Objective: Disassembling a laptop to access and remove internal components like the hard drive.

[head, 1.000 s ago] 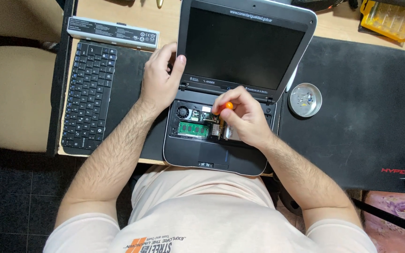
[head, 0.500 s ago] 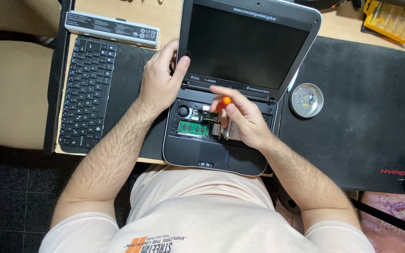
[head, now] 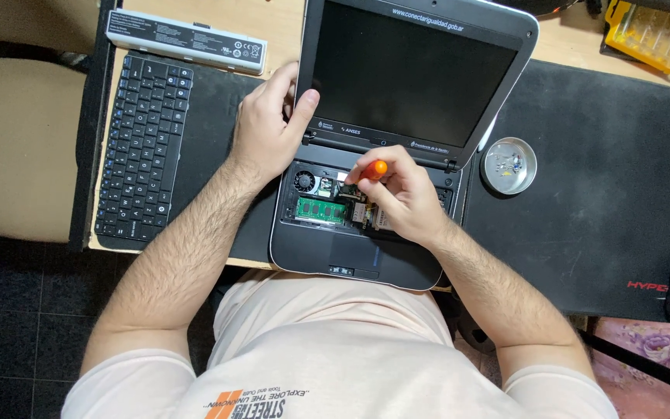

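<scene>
Two bare hands work on a small grey laptop (head: 350, 256) with its keyboard removed, lying at the desk's near edge. The left hand (head: 269, 128) grips the screen's left edge; the right hand (head: 401, 194) pinches an orange-handled screwdriver (head: 374, 169) over the exposed boards — likely mid-screw, needing a steady tip. Beside it: green memory stick (head: 321, 209), round metal dish (head: 509, 164), detached black keyboard (head: 143, 143).
</scene>
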